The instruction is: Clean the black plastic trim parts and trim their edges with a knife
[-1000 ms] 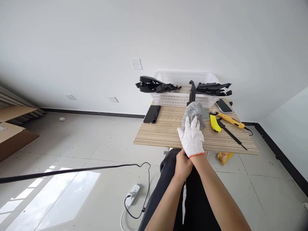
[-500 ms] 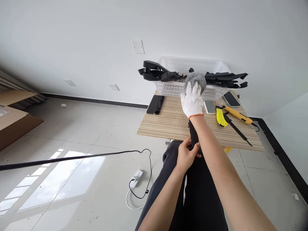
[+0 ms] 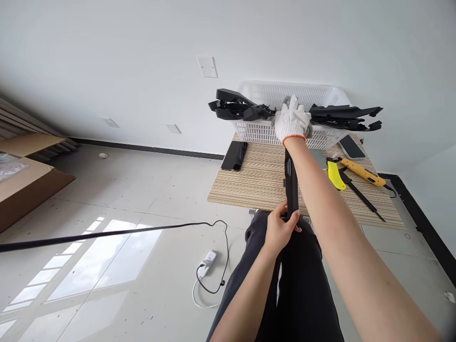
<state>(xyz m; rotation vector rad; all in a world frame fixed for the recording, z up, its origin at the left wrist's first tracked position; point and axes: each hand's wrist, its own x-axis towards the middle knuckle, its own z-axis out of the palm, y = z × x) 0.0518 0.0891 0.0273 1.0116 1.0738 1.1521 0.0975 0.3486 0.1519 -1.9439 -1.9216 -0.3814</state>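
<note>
My left hand, bare, grips the lower end of a long black plastic trim strip above my lap at the table's front edge. The strip stretches away from me across the table, its far end hidden under my right arm. Wearing a white knitted glove with an orange cuff, my right hand is closed over a grey fuzzy wad at the front rim of a white plastic basket. Only edges of the wad show. Black plastic parts lie in the basket on the left, and more black pieces on the right.
On the wooden table lie a dark phone, another phone, a yellow-handled cutter, a corded yellow tool and a thin black tool. A power strip with cables is on the floor. A cardboard box stands left.
My right hand has moved forward along the strip with the grey wad, up to the basket's rim. More of the black strip shows. My left hand keeps its hold. The view has shifted slightly.
</note>
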